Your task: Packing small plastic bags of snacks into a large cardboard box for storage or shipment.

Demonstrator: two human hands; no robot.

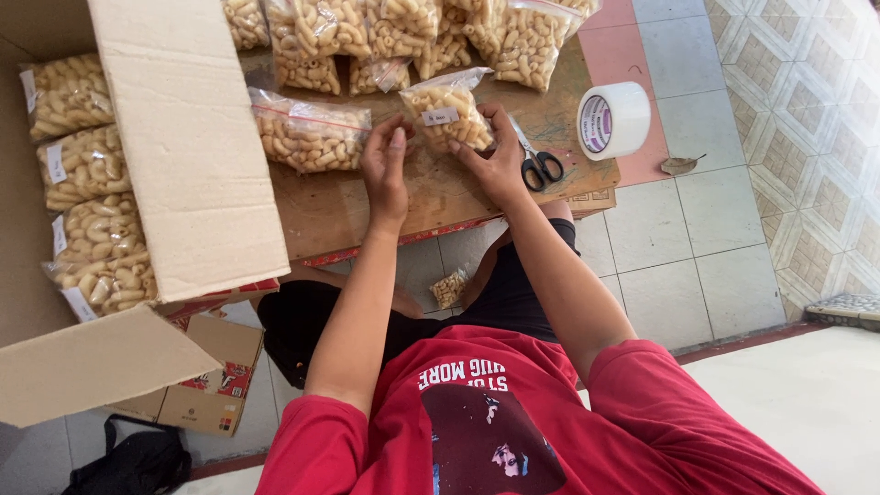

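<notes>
Holding one small snack bag (446,115) upper middle of frame, between both hands; right hand (495,156) fingers (500,117) pinching it, left hand (385,165) fingers pressed together beside it.

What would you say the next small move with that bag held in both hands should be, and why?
Probably carry the snack bag left into the open cardboard box. Both the left hand and right hand hold it above the wooden table, and similar packed bags stand in rows inside that box.
</notes>
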